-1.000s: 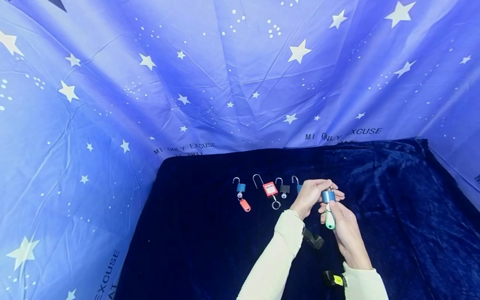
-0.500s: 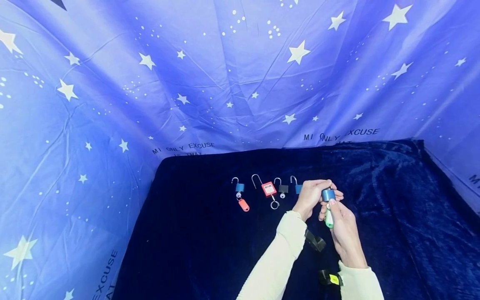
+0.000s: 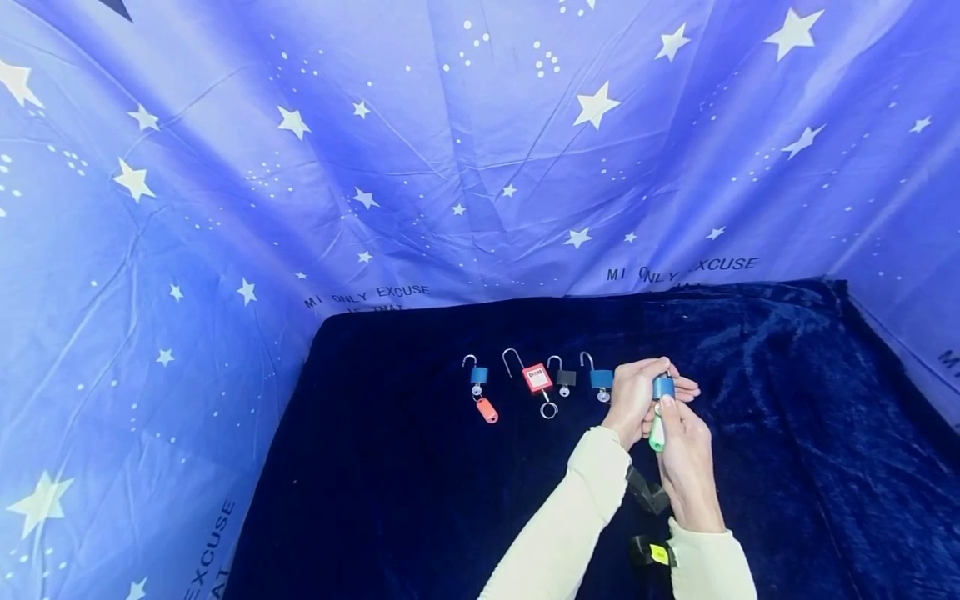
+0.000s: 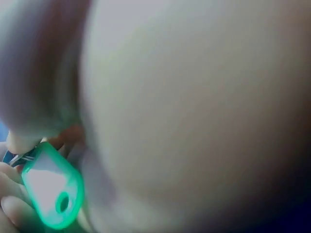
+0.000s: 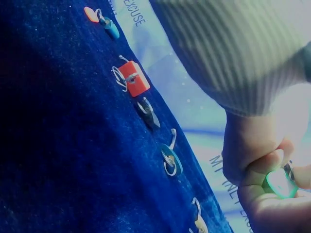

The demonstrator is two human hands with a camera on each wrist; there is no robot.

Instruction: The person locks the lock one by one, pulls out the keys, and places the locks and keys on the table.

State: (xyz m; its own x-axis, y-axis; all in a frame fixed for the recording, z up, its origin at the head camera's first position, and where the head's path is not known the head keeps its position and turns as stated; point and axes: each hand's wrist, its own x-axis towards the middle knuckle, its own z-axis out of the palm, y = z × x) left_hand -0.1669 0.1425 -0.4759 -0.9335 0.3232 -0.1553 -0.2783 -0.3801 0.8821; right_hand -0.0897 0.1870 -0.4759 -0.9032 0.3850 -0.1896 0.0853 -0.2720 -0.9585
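In the head view, a blue padlock (image 3: 663, 388) with a green key tag (image 3: 657, 433) is held between both hands above the dark cloth. My left hand (image 3: 634, 393) grips it from the left, its thumb and fingertips at the top covering the shackle. From below, my right hand (image 3: 692, 454) pinches the key at the padlock's lower edge; the thumb hides the key. The left wrist view shows the green tag (image 4: 53, 187) close up, with fingers beside it. In the right wrist view the same green tag (image 5: 282, 183) sticks out among the fingers.
Left of my hands, in a row, lie a blue padlock (image 3: 601, 379), a black padlock (image 3: 567, 378), a red padlock (image 3: 537, 378) and a small blue padlock (image 3: 479, 376) with an orange tag (image 3: 487, 410). Another padlock (image 5: 200, 224) shows partly in the right wrist view. A star-print curtain (image 3: 450, 150) stands behind.
Both hands have shifted slightly right with the held padlock, uncovering more of the blue padlock on the cloth. Less of the held padlock's shackle shows than one second ago.
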